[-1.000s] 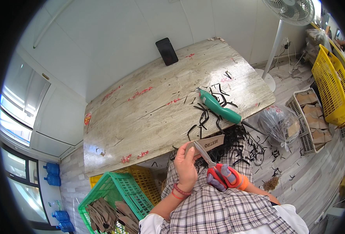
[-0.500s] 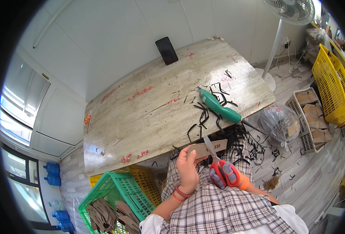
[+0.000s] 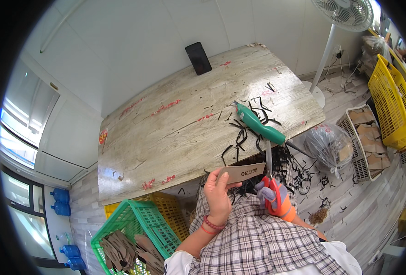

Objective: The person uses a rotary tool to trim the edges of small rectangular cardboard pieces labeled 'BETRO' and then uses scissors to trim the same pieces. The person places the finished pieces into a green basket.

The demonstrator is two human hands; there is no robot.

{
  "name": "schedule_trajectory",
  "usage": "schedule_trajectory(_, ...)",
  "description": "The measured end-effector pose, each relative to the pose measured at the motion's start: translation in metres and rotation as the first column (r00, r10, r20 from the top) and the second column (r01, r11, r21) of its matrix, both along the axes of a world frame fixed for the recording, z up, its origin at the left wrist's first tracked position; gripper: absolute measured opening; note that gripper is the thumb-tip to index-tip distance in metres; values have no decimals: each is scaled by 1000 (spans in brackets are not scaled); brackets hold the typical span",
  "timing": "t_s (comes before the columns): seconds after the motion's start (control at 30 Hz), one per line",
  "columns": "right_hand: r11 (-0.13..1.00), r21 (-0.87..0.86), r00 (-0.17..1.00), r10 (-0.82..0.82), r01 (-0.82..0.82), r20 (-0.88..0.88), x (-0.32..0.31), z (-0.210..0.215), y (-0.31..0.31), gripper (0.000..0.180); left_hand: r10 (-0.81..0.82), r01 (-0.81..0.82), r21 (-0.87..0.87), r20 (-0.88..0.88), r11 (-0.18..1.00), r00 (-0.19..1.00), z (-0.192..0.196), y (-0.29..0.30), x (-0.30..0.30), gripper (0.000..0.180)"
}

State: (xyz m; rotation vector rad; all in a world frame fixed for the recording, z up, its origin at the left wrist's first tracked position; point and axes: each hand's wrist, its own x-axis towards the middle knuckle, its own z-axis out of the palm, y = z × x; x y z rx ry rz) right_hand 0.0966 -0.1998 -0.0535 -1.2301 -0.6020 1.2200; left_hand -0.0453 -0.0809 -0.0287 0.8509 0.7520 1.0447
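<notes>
My left hand [image 3: 219, 195] pinches a flat grey-brown strip [image 3: 249, 172] with dark printing by its left end, thumb on top. The strip lies nearly level above my lap, just off the front edge of the table. In a grey and orange glove, my right hand [image 3: 278, 201] is closed round the red handles of a pair of scissors [image 3: 269, 165]. The scissors' blades point away from me, beside the strip's right end. A green hand tool [image 3: 260, 124] with a dark cord rests on the table beyond them, among thin black offcuts [image 3: 242, 137].
A black phone [image 3: 198, 58] leans on the wall at the back of the table [image 3: 157, 137]. At lower left, a green basket [image 3: 155, 224] holds similar strips. On the right are a plastic bag [image 3: 329, 144], a crate of brown pieces [image 3: 356, 146], a yellow basket [image 3: 391, 105] and a fan [image 3: 345, 13].
The scissors have moved right, off the strip, and turned so that their blades point straight ahead. The strip has shifted slightly left, still in my left hand.
</notes>
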Motion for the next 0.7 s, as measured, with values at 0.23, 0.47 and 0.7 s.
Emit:
schedule_trajectory(0.23, 970, 93, 939, -241, 225, 246, 1, 23, 13, 51, -207, 202, -51, -160, 978, 965, 6, 6, -6, 17)
schedule_trajectory(0.47, 995, -69, 975, -51, 68, 217, -4, 9, 14, 48, -154, 191, 116, -269, 975, 951, 10, 9, 1, 24)
schedule_trajectory(0.7, 994, -81, 904, -37, 79, 426, -2, 11, 12, 50, -74, 445, 443, -639, 778, 766, 15, 21, -10, 20)
